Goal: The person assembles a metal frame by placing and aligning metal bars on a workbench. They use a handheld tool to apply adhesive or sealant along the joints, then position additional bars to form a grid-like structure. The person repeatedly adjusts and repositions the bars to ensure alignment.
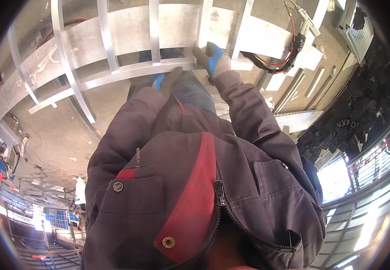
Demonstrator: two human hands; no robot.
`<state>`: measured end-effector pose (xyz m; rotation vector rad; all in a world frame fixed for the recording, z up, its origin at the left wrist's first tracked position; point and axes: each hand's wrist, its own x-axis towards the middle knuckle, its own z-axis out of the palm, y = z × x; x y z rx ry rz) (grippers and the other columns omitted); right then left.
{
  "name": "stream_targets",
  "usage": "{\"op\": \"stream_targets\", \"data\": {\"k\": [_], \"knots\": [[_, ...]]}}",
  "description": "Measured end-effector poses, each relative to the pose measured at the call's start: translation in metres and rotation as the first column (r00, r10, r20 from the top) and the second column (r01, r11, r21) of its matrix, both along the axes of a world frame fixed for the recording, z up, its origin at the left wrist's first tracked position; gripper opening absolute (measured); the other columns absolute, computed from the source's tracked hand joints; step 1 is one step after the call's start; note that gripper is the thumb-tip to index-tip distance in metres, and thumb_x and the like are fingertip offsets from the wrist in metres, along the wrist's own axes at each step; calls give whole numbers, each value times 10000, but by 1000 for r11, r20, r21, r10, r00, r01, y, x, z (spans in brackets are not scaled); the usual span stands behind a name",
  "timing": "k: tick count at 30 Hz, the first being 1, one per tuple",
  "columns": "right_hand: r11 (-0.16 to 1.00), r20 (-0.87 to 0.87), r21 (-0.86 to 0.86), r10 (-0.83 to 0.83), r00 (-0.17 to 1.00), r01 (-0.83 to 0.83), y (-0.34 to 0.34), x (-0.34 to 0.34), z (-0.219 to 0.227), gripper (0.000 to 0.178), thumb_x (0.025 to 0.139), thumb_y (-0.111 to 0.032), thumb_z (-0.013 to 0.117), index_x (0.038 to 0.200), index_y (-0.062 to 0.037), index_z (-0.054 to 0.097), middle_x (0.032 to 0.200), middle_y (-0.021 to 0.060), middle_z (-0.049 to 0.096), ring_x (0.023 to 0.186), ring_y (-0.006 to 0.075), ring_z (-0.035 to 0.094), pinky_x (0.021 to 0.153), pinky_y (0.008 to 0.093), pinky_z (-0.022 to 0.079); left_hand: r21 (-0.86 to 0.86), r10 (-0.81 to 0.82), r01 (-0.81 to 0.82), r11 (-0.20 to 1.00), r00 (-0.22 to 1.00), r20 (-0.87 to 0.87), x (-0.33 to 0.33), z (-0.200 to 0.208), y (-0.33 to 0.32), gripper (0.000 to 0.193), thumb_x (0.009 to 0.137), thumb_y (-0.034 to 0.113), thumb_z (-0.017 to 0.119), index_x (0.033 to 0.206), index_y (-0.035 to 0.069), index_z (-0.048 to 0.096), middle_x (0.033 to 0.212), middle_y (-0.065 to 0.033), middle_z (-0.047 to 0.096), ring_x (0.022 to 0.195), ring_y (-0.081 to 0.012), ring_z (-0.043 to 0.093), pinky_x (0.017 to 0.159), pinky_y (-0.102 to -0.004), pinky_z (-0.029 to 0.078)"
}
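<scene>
A ladder-like frame of bare silvery metal bars spans the upper part of the head view. Its near rail [123,72] runs crosswise just ahead of my body, with several crossbars [154,31] reaching away from it. My left hand [170,82], in a grey and blue glove, is closed at the near edge of this rail, its far fingers partly hidden. Farther right, my right hand [210,57], gloved alike, grips the frame where a crossbar meets the rail. Beneath the crossbars lies a wide pale metal beam [132,36].
At the upper right, a tool with a red hose and black cable [296,40] rests by the beam. Beyond it stands a metal rack [356,33]. A dark heap of small pieces [343,117] lies to the right. Cables and clutter [13,135] lie at the left.
</scene>
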<state>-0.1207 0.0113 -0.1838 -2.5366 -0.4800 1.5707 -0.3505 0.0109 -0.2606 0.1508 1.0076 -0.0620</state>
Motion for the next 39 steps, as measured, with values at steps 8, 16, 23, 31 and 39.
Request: {"op": "stream_targets", "data": {"k": [8, 16, 23, 31, 39], "knots": [[966, -83, 201, -146, 986, 160, -12, -1, -6, 546, 885, -513, 738, 1100, -13, 691, 907, 90, 715, 856, 184, 638, 826, 364, 522, -61, 133, -139, 988, 988, -84, 13, -2, -5, 599, 921, 367, 768, 1403, 80, 559, 1344, -94, 638, 1241, -232, 609, 1083, -416, 468], [911, -122, 346, -194, 973, 225, -23, -3, -25, 483, 907, -443, 760, 1095, -2, 696, 861, 84, 700, 816, 162, 641, 743, 329, 524, -32, 125, -125, 992, 992, -8, 14, 2, -2, 664, 970, 402, 711, 1489, 66, 470, 1491, -118, 536, 1403, -299, 491, 1173, -456, 365], [936, -38, 342, -75, 996, 83, -15, 0, -25, 432, 909, -369, 772, 965, 41, 651, 834, 95, 685, 734, 169, 633, 676, 339, 522, -5, 102, -102, 995, 993, -56, 15, 4, -1, 653, 985, 390, 693, 1499, 60, 460, 1498, -123, 533, 1403, -300, 496, 1166, -458, 374], [915, -132, 342, -182, 974, 217, -9, -2, -19, 395, 871, -334, 807, 910, 24, 643, 805, 68, 662, 721, 144, 596, 650, 324, 507, 4, 153, -153, 988, 983, -102, 17, 3, -5, 621, 957, 330, 734, 1430, -7, 516, 1402, -167, 593, 1298, -300, 585, 1114, -413, 488], [966, -36, 256, -32, 999, 41, -9, 5, -22, 489, 875, -437, 795, 957, 27, 664, 850, 97, 687, 743, 164, 606, 689, 352, 508, 1, 145, -147, 989, 978, -147, 18, 6, -4, 623, 943, 323, 753, 1417, -11, 525, 1379, -176, 607, 1266, -299, 606, 1087, -401, 510]]}}
